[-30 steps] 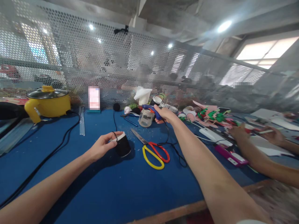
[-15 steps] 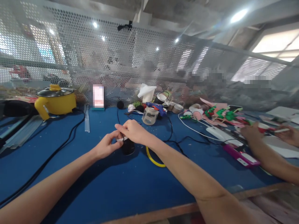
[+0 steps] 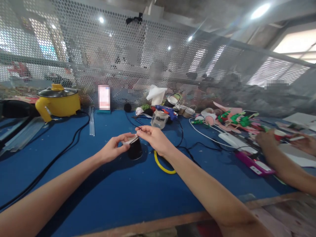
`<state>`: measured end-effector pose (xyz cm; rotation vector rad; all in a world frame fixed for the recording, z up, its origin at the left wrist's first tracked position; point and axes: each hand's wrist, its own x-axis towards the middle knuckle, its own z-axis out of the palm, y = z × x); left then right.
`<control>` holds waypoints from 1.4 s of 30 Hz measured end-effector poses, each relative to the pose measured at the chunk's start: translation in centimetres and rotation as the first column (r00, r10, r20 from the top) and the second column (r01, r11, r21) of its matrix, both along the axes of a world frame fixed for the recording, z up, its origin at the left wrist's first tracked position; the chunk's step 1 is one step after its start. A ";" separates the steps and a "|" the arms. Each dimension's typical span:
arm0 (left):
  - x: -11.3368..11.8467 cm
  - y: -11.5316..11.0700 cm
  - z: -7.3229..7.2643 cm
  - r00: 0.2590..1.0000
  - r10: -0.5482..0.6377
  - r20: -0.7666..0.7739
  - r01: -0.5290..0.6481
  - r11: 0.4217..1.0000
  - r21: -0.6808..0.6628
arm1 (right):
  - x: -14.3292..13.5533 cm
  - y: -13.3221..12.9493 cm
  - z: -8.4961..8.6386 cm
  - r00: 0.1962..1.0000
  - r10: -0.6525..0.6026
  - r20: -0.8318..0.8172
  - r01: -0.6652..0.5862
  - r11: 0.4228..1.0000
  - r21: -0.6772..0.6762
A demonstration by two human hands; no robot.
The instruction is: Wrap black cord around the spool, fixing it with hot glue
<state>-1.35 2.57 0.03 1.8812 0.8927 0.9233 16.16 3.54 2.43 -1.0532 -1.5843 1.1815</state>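
A small black cup [image 3: 134, 150] with a white rim is on the blue table, slightly tilted. My left hand [image 3: 115, 147] grips it by the rim, thumb in front and fingers behind. Over the cup's far right edge, my right hand [image 3: 151, 136] pinches a thin black cord [image 3: 133, 141] that runs across the white rim. Farther back sits a ball of black yarn [image 3: 127, 107], its strand [image 3: 130, 121] trailing toward my right hand. A yellow ring [image 3: 161, 167] lies beside my right wrist, partly hidden by it.
Behind are a clear jar [image 3: 159, 119], a blue glue gun [image 3: 167, 111] and several small pails [image 3: 189, 111]. A yellow pot [image 3: 59, 103], glue sticks [image 3: 91, 121] and a phone [image 3: 104, 97] stand left. Rightward are cables, a purple power strip [image 3: 254, 163] and a co-worker's arm [image 3: 278, 158].
My right hand has moved right, off the top of the cup, drawing the cord with it. The cup's white rim shows more. My left hand stays at the rim.
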 end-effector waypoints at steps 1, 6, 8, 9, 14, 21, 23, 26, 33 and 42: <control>0.0 0.0 0.0 1.000 -0.002 -0.010 0.002 1.000 -0.008 | 0.3 -0.1 -0.2 1.000 -0.013 -0.017 0.013 1.000 0.002; 0.1 0.0 0.1 0.997 0.003 -0.073 -0.004 1.000 -0.002 | 1.2 -0.1 -1.2 0.995 -0.104 -0.001 0.103 0.993 0.050; 0.0 0.0 0.1 0.997 -0.007 -0.072 0.007 1.000 0.000 | 1.3 0.1 -1.6 0.992 -0.119 0.048 0.116 0.991 0.064; 0.0 0.0 0.1 0.998 -0.011 -0.069 0.012 1.000 0.001 | 1.2 0.2 -1.8 0.989 -0.126 0.072 0.121 0.990 0.072; 0.0 0.1 0.1 0.998 -0.025 -0.063 0.024 1.000 -0.006 | 1.2 0.6 -2.4 0.978 -0.159 0.135 0.142 0.982 0.127; 0.2 0.1 0.2 0.999 -0.037 0.004 0.037 0.999 -0.039 | 0.9 1.2 -3.0 0.981 -0.148 0.125 0.130 0.981 0.141; 0.0 0.2 0.1 0.999 -0.039 0.016 0.040 0.998 -0.056 | 0.7 1.4 -3.3 0.987 -0.132 0.092 0.122 0.986 0.113; -0.2 0.4 0.0 0.999 -0.047 0.024 0.049 0.996 -0.072 | 0.6 1.6 -3.7 0.992 -0.112 0.058 0.108 0.992 0.062; 0.4 0.1 -0.1 0.998 0.033 -0.049 -0.032 0.999 0.026 | 0.3 1.7 -4.3 0.995 -0.091 0.037 0.089 0.995 0.044; 0.1 0.4 -0.2 0.996 0.041 -0.078 -0.040 0.999 0.022 | -0.1 1.4 -4.0 0.992 -0.113 0.049 0.110 0.993 0.050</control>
